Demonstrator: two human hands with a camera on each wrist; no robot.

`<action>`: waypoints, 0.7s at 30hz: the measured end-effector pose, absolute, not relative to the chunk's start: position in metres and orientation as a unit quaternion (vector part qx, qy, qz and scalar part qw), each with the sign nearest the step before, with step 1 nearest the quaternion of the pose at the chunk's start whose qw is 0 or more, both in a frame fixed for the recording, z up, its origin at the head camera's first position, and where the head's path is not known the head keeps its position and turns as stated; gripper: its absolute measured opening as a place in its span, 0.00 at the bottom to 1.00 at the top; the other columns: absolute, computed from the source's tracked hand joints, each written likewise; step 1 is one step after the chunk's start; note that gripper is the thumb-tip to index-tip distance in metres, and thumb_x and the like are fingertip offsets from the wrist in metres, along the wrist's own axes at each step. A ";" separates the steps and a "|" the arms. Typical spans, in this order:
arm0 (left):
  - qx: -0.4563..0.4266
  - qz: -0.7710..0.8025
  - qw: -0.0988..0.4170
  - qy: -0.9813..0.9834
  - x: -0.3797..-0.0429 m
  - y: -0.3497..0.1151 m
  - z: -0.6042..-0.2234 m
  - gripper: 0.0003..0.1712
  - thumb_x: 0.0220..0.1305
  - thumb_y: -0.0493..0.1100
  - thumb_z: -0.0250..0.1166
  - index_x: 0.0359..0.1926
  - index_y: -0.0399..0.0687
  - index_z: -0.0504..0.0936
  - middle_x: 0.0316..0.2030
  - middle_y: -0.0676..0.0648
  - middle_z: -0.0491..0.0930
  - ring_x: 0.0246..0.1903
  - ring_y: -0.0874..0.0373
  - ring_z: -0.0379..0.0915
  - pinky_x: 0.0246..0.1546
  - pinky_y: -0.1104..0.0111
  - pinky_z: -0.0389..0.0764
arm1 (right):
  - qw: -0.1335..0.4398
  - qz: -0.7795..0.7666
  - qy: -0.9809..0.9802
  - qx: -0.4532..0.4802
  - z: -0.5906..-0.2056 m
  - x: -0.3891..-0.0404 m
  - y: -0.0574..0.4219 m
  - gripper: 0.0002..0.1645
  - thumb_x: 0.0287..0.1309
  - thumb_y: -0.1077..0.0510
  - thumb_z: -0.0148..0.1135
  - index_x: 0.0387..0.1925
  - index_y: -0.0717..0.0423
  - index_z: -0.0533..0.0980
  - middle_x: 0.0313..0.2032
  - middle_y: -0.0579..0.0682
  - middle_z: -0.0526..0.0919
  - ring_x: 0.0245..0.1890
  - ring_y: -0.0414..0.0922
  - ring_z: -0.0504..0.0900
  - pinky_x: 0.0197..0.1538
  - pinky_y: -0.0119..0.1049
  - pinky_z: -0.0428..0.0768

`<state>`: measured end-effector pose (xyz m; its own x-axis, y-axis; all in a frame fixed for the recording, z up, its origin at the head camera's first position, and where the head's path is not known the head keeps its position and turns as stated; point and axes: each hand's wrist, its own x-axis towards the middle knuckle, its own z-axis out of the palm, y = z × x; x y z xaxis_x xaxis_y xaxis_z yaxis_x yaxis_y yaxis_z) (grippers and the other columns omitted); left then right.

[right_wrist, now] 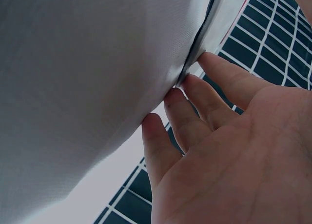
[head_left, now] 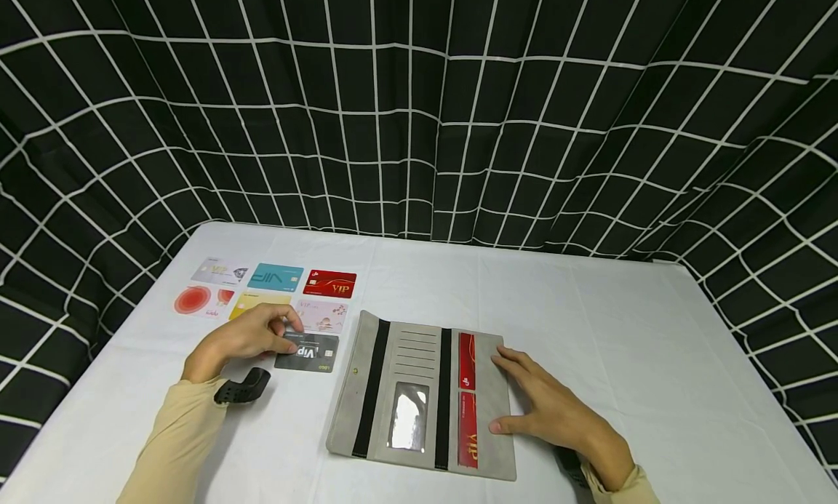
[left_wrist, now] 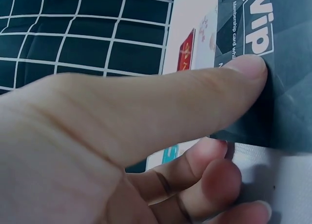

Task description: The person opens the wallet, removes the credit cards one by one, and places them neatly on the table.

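My left hand pinches a dark grey VIP card at its left end. In the left wrist view the thumb lies over the card's printed face, with the other fingers below it. To the right lies a grey wallet, spread open, with card slots, a clear window and black bands. Two red cards sit in its right-hand pocket, partly covered. My right hand rests at the wallet's right edge, fingertips touching it and holding no card. In the right wrist view those fingers are extended against the edge.
Laid out beyond my left hand are a silver card, a teal card, a red VIP card, a white card with red circles, a yellow card and a pink card. A black gridded curtain surrounds the white table.
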<state>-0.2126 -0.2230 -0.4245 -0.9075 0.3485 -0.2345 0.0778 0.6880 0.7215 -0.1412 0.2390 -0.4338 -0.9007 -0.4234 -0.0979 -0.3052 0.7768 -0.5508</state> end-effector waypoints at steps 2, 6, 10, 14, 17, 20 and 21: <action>0.116 0.375 0.181 0.902 -0.213 -0.223 -0.425 0.12 0.54 0.38 0.74 0.39 0.44 0.80 0.24 0.50 0.67 0.20 0.59 0.66 0.22 0.72 0.67 | 0.108 -0.270 0.937 -0.195 -0.434 -0.141 0.239 0.61 0.40 0.30 0.75 0.71 0.56 0.64 0.72 0.56 0.62 0.71 0.62 0.64 0.63 0.64 0.69; 0.114 0.373 0.184 0.902 -0.212 -0.222 -0.425 0.12 0.54 0.38 0.73 0.39 0.44 0.81 0.25 0.50 0.68 0.20 0.58 0.67 0.22 0.72 0.67 | 0.103 -0.267 0.938 -0.197 -0.434 -0.141 0.239 0.61 0.40 0.30 0.75 0.71 0.55 0.64 0.72 0.56 0.62 0.71 0.62 0.64 0.64 0.63 0.69; 0.114 0.370 0.186 0.903 -0.212 -0.222 -0.424 0.11 0.54 0.37 0.73 0.39 0.45 0.81 0.25 0.50 0.68 0.21 0.58 0.67 0.23 0.72 0.67 | 0.102 -0.267 0.938 -0.197 -0.434 -0.141 0.239 0.61 0.40 0.30 0.75 0.71 0.55 0.64 0.72 0.55 0.62 0.71 0.61 0.64 0.64 0.62 0.69; 0.111 0.365 0.182 0.906 -0.212 -0.222 -0.424 0.11 0.55 0.37 0.73 0.39 0.45 0.82 0.25 0.50 0.69 0.21 0.58 0.68 0.23 0.72 0.67 | 0.107 -0.271 0.937 -0.195 -0.434 -0.141 0.239 0.61 0.40 0.30 0.75 0.71 0.55 0.64 0.72 0.55 0.62 0.71 0.61 0.64 0.64 0.62 0.69; 0.109 0.362 0.174 0.910 -0.211 -0.222 -0.423 0.11 0.56 0.37 0.72 0.40 0.46 0.82 0.26 0.49 0.69 0.20 0.58 0.68 0.23 0.71 0.68 | 0.109 -0.274 0.936 -0.194 -0.434 -0.141 0.239 0.62 0.40 0.31 0.75 0.71 0.55 0.64 0.72 0.56 0.62 0.71 0.61 0.64 0.64 0.62 0.69; 0.109 0.364 0.165 0.910 -0.211 -0.221 -0.421 0.12 0.56 0.37 0.72 0.41 0.45 0.81 0.27 0.49 0.70 0.21 0.57 0.68 0.23 0.72 0.68 | 0.110 -0.274 0.936 -0.194 -0.434 -0.141 0.239 0.61 0.40 0.31 0.75 0.71 0.55 0.64 0.72 0.56 0.62 0.71 0.61 0.64 0.64 0.62 0.69; 0.110 0.365 0.163 0.910 -0.210 -0.221 -0.421 0.12 0.56 0.37 0.72 0.42 0.45 0.81 0.27 0.49 0.70 0.22 0.57 0.68 0.23 0.72 0.68 | 0.109 -0.274 0.935 -0.195 -0.433 -0.141 0.239 0.61 0.40 0.31 0.75 0.71 0.55 0.64 0.72 0.56 0.62 0.71 0.61 0.64 0.64 0.62 0.69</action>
<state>-0.2104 -0.2210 -0.4208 -0.9226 0.3196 -0.2161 0.0818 0.7093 0.7001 -0.1407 0.2388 -0.4334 -0.9005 -0.4238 -0.0975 -0.3042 0.7741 -0.5553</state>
